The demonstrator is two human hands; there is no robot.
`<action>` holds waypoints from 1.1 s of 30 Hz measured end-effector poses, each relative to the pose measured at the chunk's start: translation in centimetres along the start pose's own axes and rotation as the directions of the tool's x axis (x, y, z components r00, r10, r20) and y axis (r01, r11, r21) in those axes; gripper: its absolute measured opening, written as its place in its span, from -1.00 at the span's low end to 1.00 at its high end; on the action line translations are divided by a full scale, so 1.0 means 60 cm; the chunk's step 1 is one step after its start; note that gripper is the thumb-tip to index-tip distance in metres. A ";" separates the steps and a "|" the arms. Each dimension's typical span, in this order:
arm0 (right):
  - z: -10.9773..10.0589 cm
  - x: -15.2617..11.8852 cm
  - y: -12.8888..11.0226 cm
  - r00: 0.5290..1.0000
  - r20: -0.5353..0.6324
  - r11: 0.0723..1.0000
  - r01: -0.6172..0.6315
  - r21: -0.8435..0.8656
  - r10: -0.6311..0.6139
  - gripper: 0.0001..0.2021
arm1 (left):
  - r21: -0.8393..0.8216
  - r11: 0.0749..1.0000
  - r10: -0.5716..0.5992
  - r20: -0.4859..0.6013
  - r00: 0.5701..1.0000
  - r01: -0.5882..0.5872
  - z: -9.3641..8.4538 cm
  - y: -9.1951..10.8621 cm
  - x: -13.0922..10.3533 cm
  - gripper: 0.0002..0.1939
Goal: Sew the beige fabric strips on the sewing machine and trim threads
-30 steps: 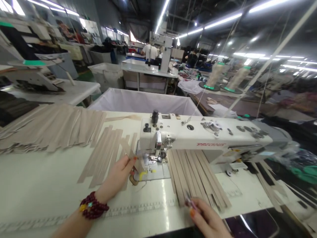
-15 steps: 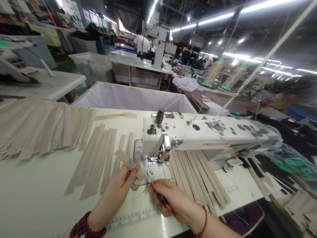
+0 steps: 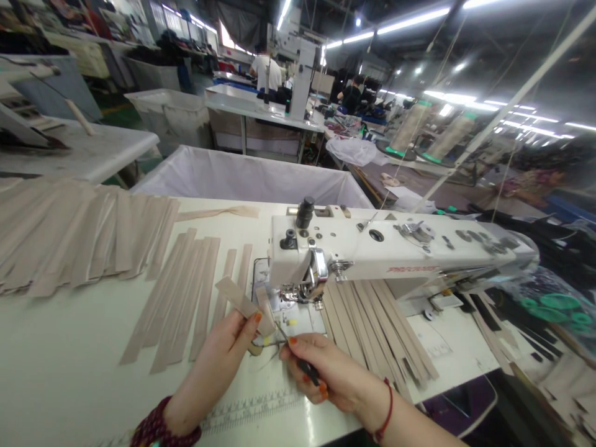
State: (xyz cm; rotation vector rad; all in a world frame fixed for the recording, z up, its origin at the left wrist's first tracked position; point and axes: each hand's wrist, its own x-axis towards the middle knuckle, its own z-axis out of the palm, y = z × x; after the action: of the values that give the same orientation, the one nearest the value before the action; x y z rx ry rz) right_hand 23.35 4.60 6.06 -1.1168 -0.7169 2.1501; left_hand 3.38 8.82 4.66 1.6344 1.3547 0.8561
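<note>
A beige fabric strip [image 3: 239, 299], folded over at its near end, is pinched between thumb and fingers of my left hand [image 3: 228, 347], just left of the needle area. My right hand [image 3: 321, 369] is closed round a thin-bladed tool with a black handle [image 3: 308, 371]. Its metal tip reaches the folded end of the strip; whether it touches is unclear. Both hands are in front of the white sewing machine [image 3: 354, 248], whose presser foot [image 3: 291, 295] sits behind the strip. Several similar strips [image 3: 181, 304] lie left of my left hand.
A large heap of beige strips [image 3: 84, 236] covers the table's far left. More strips [image 3: 367, 329] lie under the machine arm. A printed ruler [image 3: 261, 406] runs along the near edge. Behind the table stands a white-lined bin [image 3: 246, 177]. Thread cones [image 3: 410, 127] stand at the back right.
The view has shifted slightly, so the machine appears a little farther right. Both hands keep their grips and almost the same positions by the strip.
</note>
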 end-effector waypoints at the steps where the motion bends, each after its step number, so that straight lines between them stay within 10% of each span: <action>1: -0.002 0.001 -0.001 1.000 0.005 1.000 -0.010 0.000 0.010 -0.65 | 0.004 1.000 0.001 0.003 1.000 -0.001 0.000 0.000 0.000 -0.67; 14: -0.001 -0.011 -0.004 0.993 -0.047 0.982 0.096 -0.160 -0.105 -0.59 | -0.025 0.998 -0.050 0.003 0.999 0.050 -0.008 0.002 -0.005 -0.60; 20: 0.004 -0.025 -0.027 0.840 -0.032 0.625 0.377 -0.683 -0.541 -0.62 | -0.131 0.990 -0.051 0.013 0.999 0.053 -0.022 0.022 -0.017 -0.60; 33: -0.009 0.062 -0.027 0.828 0.090 0.347 0.328 -0.879 -0.553 -0.90 | -0.115 0.993 -0.035 -0.064 0.997 0.028 -0.025 0.001 -0.035 -0.59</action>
State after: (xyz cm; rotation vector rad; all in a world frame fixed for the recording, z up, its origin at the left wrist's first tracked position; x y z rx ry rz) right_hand 22.52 8.49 4.97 -1.3711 -1.8943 1.0549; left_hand 1.67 6.98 5.38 1.5049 1.3482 0.9591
